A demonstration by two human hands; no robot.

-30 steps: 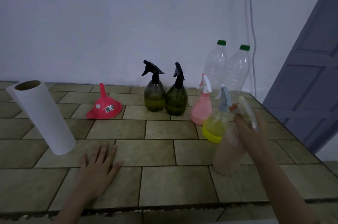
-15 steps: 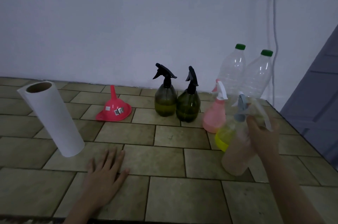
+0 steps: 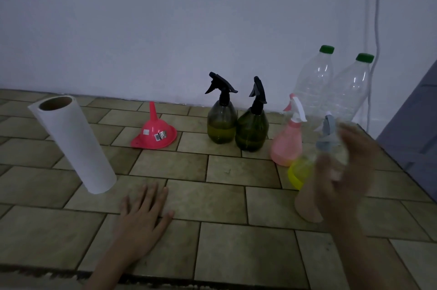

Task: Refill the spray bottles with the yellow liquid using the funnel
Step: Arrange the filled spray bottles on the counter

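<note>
A pink funnel lies mouth down on the tiled counter. Two dark green spray bottles with black triggers stand behind the middle, each holding some yellowish liquid. To their right stand a pink spray bottle and a yellow spray bottle with a grey trigger. In front of those stands a beige spray bottle. My right hand, blurred, grips its top and hides the trigger. My left hand rests flat on the counter, fingers spread.
A white paper towel roll stands at the left. Two clear plastic bottles with green caps stand against the wall at the back right, next to a hanging cable. A grey door borders the right; the counter's front edge is near me.
My right hand has shifted on the top of the beige bottle and is now blurred. The bottle stays on the counter. My left hand has not moved.
</note>
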